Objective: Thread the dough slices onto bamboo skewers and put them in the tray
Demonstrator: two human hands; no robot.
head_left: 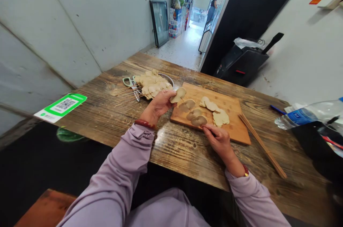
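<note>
- Skewer of tan slices (198, 121): hanging over the near-left part of the cutting board (233, 127), several rounds sitting in line.
- Left hand (161, 102): pinching one slice (179, 95) between thumb and fingers at the board's left edge. Can't tell if the stick is piercing it.
- Right hand (218, 140): pinching the skewer's near end, by the lowest round, at the board's near edge.
- Doing it well, my view: right grip should be staying firm and in line with the stick; left should be supporting the slice close to the hole, fingertips clear of the point.
- Slices are looking thin and likely tearing if forced. Better to be easing them on gently, spacing evenly.
- Loose slices (221, 117): lying on the board's middle and right, within easy reach.
- Bundle of sticks (264, 147): lying just right of the board.
- Pile of skewered slices (154, 84): sitting left of the board, scissors (136, 91) resting beside it.
</note>
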